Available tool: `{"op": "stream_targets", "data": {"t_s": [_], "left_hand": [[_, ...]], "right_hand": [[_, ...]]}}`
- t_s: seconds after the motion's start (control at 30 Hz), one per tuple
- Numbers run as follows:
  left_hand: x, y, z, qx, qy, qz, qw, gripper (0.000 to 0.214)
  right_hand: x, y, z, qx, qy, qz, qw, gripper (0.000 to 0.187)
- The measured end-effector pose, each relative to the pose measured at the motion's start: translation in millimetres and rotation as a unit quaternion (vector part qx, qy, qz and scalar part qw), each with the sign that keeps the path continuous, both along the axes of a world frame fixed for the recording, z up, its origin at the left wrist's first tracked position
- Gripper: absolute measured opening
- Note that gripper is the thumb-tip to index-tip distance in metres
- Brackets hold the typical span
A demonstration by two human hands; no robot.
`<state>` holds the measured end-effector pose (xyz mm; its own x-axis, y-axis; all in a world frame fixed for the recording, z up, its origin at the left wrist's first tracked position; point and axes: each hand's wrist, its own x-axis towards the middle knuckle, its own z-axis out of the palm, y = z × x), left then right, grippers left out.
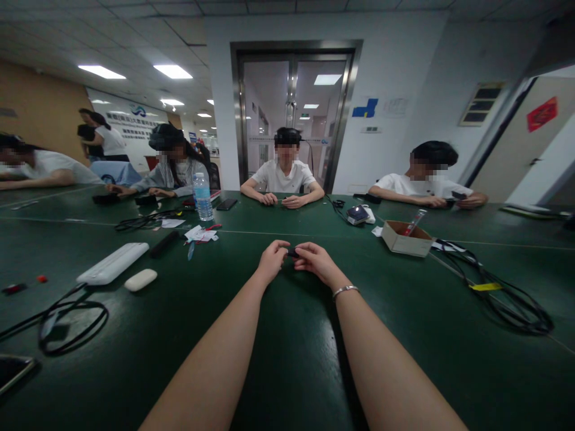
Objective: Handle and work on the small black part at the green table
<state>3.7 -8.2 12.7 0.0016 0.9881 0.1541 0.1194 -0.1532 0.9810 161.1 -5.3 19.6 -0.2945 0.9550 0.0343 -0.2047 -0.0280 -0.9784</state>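
Note:
Both my hands meet over the middle of the green table [287, 335]. Between their fingertips is a small dark object [292, 252], too small to name. My left hand [272, 262] pinches its left end between thumb and fingers. At the other end, my right hand [314, 261] grips it with thumb and forefinger, the remaining fingers curled below. A silver bracelet circles my right wrist. Most of the object is covered by the fingers.
A white power strip [113, 263], a white oval case [141, 279] and black cables [72, 326] lie left. Farther back stands a water bottle [203, 197]. An open cardboard box [406, 240] and coiled cable [507, 293] lie right. Several people sit around the table.

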Motion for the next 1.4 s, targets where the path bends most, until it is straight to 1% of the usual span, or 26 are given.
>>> {"op": "stream_targets", "data": {"t_s": [0.13,0.23,0.37,0.57,0.7,0.87,0.93,1.07,1.13,1.27,1.4], "left_hand": [[0,0,-0.1,0.013,0.005,-0.006,1.0,0.024],[-1,1,-1.2,0.007,0.004,-0.003,1.0,0.024],[-1,2,-3.6,0.013,0.014,-0.022,1.0,0.029],[-1,3,-6.1,0.004,0.008,-0.011,1.0,0.032],[0,2,-5.0,0.003,0.012,-0.007,1.0,0.028],[1,3,-4.6,0.046,0.036,0.001,0.998,0.026],[1,4,-5.5,0.043,0.036,0.009,0.998,0.026],[0,5,-8.3,0.037,0.033,-0.003,0.999,0.029],[0,6,-9.7,0.041,0.04,0.002,0.998,0.026],[-1,8,-12.7,0.044,0.037,0.006,0.998,0.03],[-1,10,-15.6,0.045,0.036,0.021,0.998,0.029]], "right_hand": [[1,0,-0.7,-0.003,0.001,-0.003,1.0,0.018],[1,1,-1.6,-0.007,0.003,-0.006,1.0,0.017],[1,1,-2.5,-0.008,0.005,-0.005,1.0,0.016],[1,-1,-1.8,-0.011,0.01,-0.006,1.0,0.014],[1,-1,-2.4,-0.013,0.01,-0.011,1.0,0.01],[2,-1,-2.8,-0.012,0.01,-0.008,1.0,0.01],[2,-1,-2.7,-0.013,0.011,-0.009,1.0,0.011],[2,0,-2.5,-0.015,0.016,-0.006,1.0,0.014],[2,-1,-2.6,-0.015,0.017,-0.005,1.0,0.014],[3,0,-3.3,-0.017,0.018,-0.006,1.0,0.013],[2,0,-4.0,-0.015,0.019,-0.007,1.0,0.012]]}}
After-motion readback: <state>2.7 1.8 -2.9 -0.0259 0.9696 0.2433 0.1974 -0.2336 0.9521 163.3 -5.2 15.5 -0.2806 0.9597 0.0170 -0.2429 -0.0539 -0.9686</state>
